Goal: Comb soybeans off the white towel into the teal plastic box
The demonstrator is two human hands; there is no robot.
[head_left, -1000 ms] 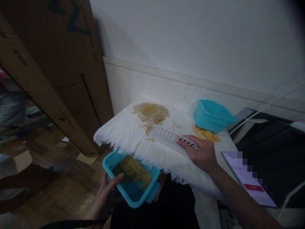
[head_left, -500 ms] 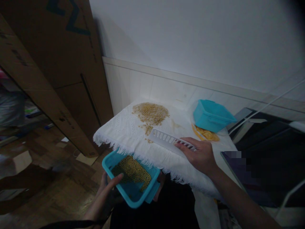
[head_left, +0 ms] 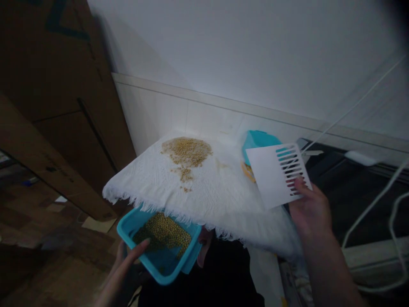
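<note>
We log the left hand (head_left: 125, 265), grip curled around a blue tub (head_left: 161, 279) of beans (head_left: 169, 230) below the cloth-covered surface's (head_left: 226, 194) front edge. Right hand's (head_left: 310, 212) grip pinches 1 slotted white panel (head_left: 266, 175) near the right edge; a bean pile (head_left: 188, 149) lies toward the back-left corner.

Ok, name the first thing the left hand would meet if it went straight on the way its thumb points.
Most likely the yellowish beans in the blue tub that the left hand grips, though the gap to them is hard to judge.
</note>
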